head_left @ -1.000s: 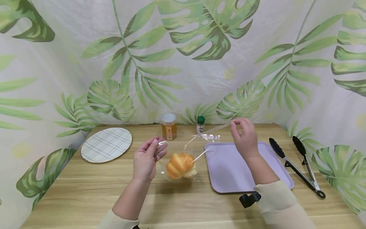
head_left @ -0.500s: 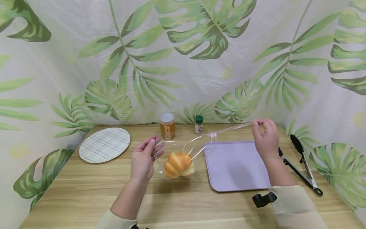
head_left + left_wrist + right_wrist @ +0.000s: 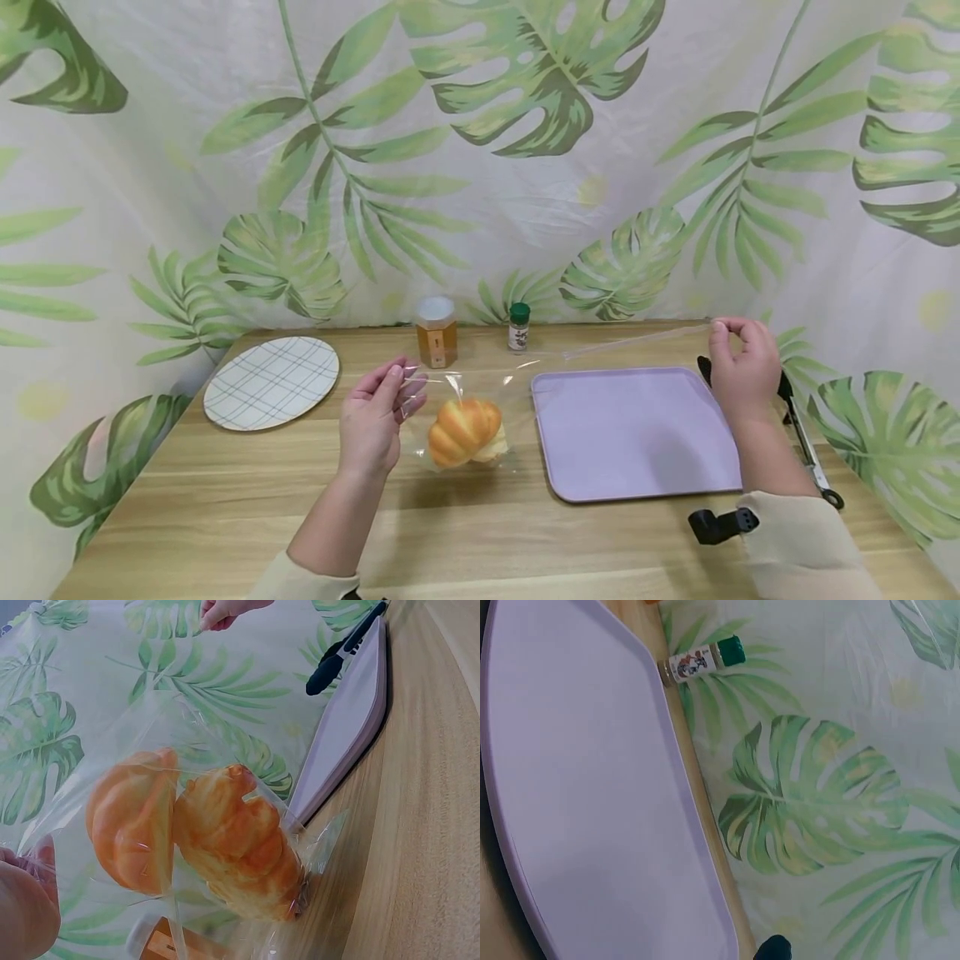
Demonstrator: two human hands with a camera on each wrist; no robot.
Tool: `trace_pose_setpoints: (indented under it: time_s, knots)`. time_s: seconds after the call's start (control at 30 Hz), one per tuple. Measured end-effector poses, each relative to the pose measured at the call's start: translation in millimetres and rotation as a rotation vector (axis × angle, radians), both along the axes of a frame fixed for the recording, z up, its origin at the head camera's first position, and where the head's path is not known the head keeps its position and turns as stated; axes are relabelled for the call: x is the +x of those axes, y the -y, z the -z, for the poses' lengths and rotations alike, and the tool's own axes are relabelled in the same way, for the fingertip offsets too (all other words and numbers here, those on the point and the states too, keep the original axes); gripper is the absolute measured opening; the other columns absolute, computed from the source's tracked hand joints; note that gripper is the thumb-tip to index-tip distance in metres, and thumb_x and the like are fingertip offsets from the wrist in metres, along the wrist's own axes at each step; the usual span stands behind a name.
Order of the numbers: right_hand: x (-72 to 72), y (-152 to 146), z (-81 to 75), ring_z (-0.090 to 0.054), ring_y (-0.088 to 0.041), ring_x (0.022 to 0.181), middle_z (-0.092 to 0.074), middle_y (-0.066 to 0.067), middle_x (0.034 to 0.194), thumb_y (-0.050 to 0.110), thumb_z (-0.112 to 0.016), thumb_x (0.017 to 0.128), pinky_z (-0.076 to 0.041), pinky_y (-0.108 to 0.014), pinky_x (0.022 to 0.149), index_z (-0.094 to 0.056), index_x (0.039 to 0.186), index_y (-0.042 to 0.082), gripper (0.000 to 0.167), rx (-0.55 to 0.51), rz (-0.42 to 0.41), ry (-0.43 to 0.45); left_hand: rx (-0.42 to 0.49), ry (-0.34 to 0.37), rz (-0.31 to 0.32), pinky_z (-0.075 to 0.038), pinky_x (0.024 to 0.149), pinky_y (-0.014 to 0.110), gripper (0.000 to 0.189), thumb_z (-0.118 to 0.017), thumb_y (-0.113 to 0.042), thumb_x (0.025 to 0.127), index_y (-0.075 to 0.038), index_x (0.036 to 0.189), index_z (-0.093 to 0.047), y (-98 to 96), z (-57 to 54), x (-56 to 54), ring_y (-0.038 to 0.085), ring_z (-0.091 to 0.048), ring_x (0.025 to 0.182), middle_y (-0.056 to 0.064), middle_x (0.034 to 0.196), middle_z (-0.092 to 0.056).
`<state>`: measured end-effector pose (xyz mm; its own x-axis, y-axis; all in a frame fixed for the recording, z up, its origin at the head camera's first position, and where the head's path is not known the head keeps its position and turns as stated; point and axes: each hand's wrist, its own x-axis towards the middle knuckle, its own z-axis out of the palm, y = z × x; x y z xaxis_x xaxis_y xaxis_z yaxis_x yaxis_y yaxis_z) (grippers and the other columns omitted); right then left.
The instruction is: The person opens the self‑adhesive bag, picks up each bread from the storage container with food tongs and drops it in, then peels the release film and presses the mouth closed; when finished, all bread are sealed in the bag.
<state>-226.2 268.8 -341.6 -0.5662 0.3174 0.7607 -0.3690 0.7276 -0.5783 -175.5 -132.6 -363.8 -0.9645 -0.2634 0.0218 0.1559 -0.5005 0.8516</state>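
Note:
My left hand (image 3: 371, 417) pinches the edge of a clear plastic bag (image 3: 517, 392) between thumb and fingers, holding it above the table. Two breads are inside: a golden, ridged roll (image 3: 465, 432) and a second piece, which the left wrist view shows as a browned, knobbly bread (image 3: 236, 840). From the bag's upper right a thin clear plastic strip (image 3: 637, 340) runs out to my right hand (image 3: 746, 367), whose thumb and curled fingers pinch its far end. That hand is raised over the right end of the lilac tray (image 3: 637, 433); the right wrist view does not show it.
At the back stand an amber jar (image 3: 437, 337) with a pale lid and a small green-capped shaker (image 3: 518, 327). A checked plate (image 3: 272, 383) lies at left. Black-tipped tongs (image 3: 810, 454) lie right of the tray, partly behind my right arm.
My right hand has moved right, away from the bag, and the clear strip now spans a longer gap. The left hand and the bagged bread stay nearly in place.

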Motion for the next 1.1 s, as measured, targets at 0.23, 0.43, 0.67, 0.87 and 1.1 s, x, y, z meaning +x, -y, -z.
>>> trace_pose_setpoints:
  time_s: [0.23, 0.43, 0.67, 0.87, 1.1]
  knots:
    - [10.6, -16, -1.3, -0.044, 0.005, 0.093, -0.06, 0.0, 0.092, 0.01, -0.054, 0.096, -0.033, -0.014, 0.085, -0.063, 0.097, -0.012, 0.023, -0.057, 0.044, 0.091, 0.026, 0.015, -0.007, -0.061, 0.067, 0.022, 0.023, -0.052, -0.008, 0.101, -0.018, 0.092, -0.071, 0.7, 1.8, -2.0, 0.008, -0.073, 0.077, -0.005, 0.087, -0.076]
    - [25.0, -39, -3.1, -0.036, 0.022, 0.091, -0.04, 0.041, 0.088, 0.009, -0.056, 0.094, -0.027, -0.006, 0.084, -0.063, 0.096, -0.014, 0.024, -0.014, 0.052, 0.032, 0.017, 0.025, -0.011, -0.061, 0.068, 0.022, 0.022, -0.054, -0.011, 0.1, -0.019, 0.092, -0.072, 0.7, 2.2, -2.5, 0.008, -0.073, 0.078, -0.005, 0.089, -0.076]
    - [61.3, -69, -7.8, -0.032, 0.024, 0.096, -0.037, 0.045, 0.092, 0.019, -0.055, 0.099, -0.028, -0.008, 0.094, -0.065, 0.103, -0.007, 0.028, 0.024, 0.13, 0.209, 0.022, 0.051, -0.018, -0.061, 0.068, 0.022, 0.024, -0.053, -0.01, 0.101, -0.02, 0.091, -0.073, 1.3, 2.7, -2.4, 0.008, -0.074, 0.078, -0.006, 0.087, -0.076]
    - [93.5, -90, -9.4, -0.042, 0.012, 0.103, -0.061, 0.012, 0.098, 0.015, -0.054, 0.099, -0.031, -0.018, 0.108, -0.065, 0.104, -0.008, 0.026, 0.155, 0.17, 0.261, 0.035, 0.048, -0.02, -0.061, 0.067, 0.022, 0.025, -0.053, -0.009, 0.1, -0.02, 0.091, -0.073, 1.1, 1.5, -2.5, 0.008, -0.074, 0.077, -0.006, 0.087, -0.076]
    - [116.7, -104, -0.8, -0.051, -0.016, 0.101, -0.063, -0.033, 0.105, 0.008, -0.055, 0.099, -0.033, -0.043, 0.116, -0.063, 0.101, -0.009, 0.019, 0.426, 0.023, 0.313, 0.057, 0.042, -0.029, -0.061, 0.067, 0.023, 0.023, -0.054, -0.009, 0.1, -0.018, 0.091, -0.073, 1.8, 0.9, -3.1, 0.009, -0.074, 0.077, -0.005, 0.086, -0.076]
